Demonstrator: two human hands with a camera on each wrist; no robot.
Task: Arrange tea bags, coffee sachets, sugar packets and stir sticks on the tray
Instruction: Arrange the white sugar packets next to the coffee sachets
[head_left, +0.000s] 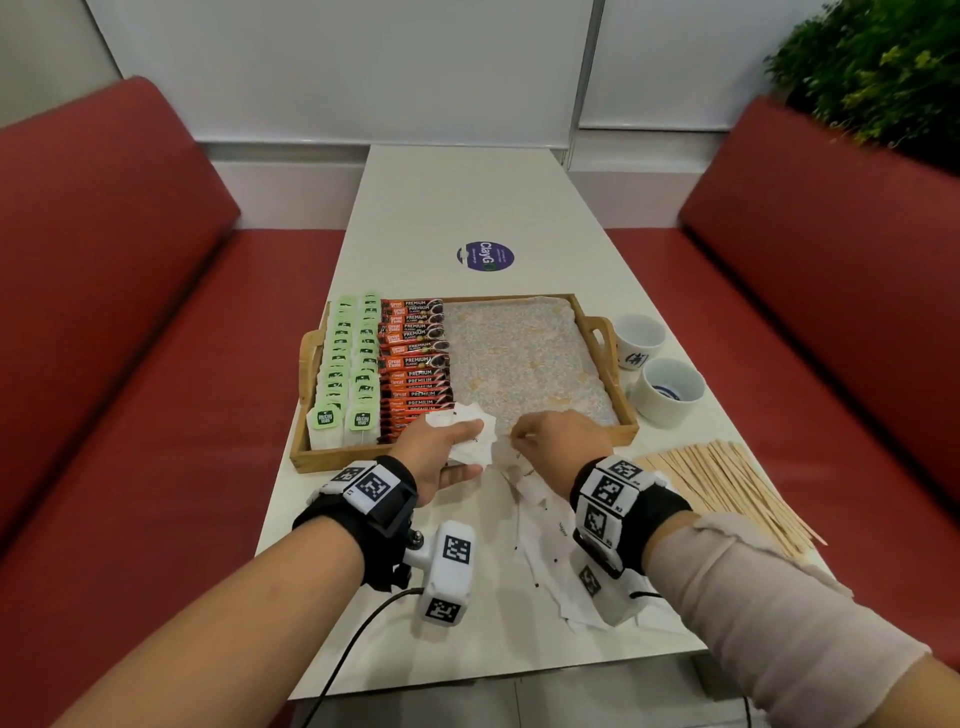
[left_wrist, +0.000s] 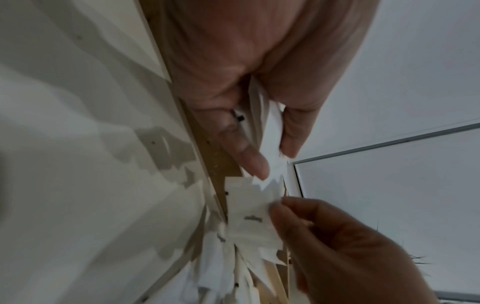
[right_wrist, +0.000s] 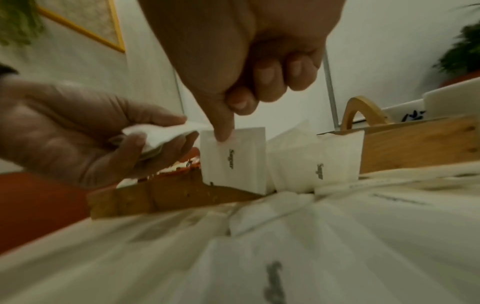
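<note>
The wooden tray (head_left: 332, 458) holds two rows of green tea bags (head_left: 345, 364) at its left and a column of red coffee sachets (head_left: 415, 353) beside them; its right half shows bare patterned liner. My left hand (head_left: 467, 447) grips a bunch of white sugar packets (head_left: 470, 434) over the tray's near edge, also seen in the left wrist view (left_wrist: 270, 131). My right hand (head_left: 519, 436) pinches one sugar packet (right_wrist: 233, 160) by its top corner, upright against the tray's front wall (right_wrist: 161, 197). Loose sugar packets (head_left: 550, 525) lie under my right wrist. Wooden stir sticks (head_left: 727, 483) lie fanned out at the right.
Two white cups (head_left: 640, 340) (head_left: 670, 389) stand right of the tray by its handle. A round purple sticker (head_left: 485, 255) lies on the white table beyond the tray. Red bench seats run along both sides, and a plant (head_left: 872, 67) is at the far right.
</note>
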